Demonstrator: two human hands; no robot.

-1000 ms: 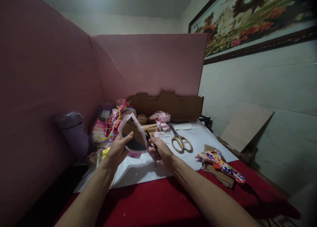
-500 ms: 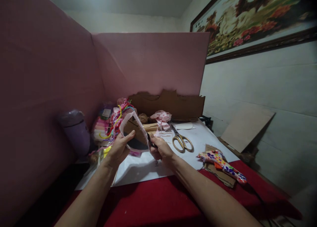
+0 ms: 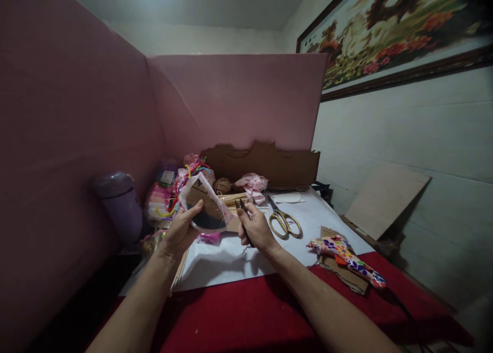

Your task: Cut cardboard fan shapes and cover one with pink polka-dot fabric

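My left hand [image 3: 180,233] grips a cardboard piece edged with pale pink ribbon [image 3: 206,209], held tilted above the white sheet [image 3: 231,258]. Its thumb lies across the front of the piece. My right hand [image 3: 256,228] is closed round small black snips [image 3: 242,207], whose tips point up just right of the ribbon edge, a little apart from it. Both hands hover over the table's left middle.
Gold-handled scissors [image 3: 283,221] lie right of my hands. A patterned glue gun [image 3: 348,260] rests on cardboard on the red cloth [image 3: 246,312]. Pipe cleaners [image 3: 185,181], twine [image 3: 222,185], a pink bow [image 3: 252,183], a purple jar [image 3: 117,204] and pink boards [image 3: 239,98] stand behind.
The snips have drawn back to the right from the ribbon edge and now point upward. My left hand has turned the piece slightly.
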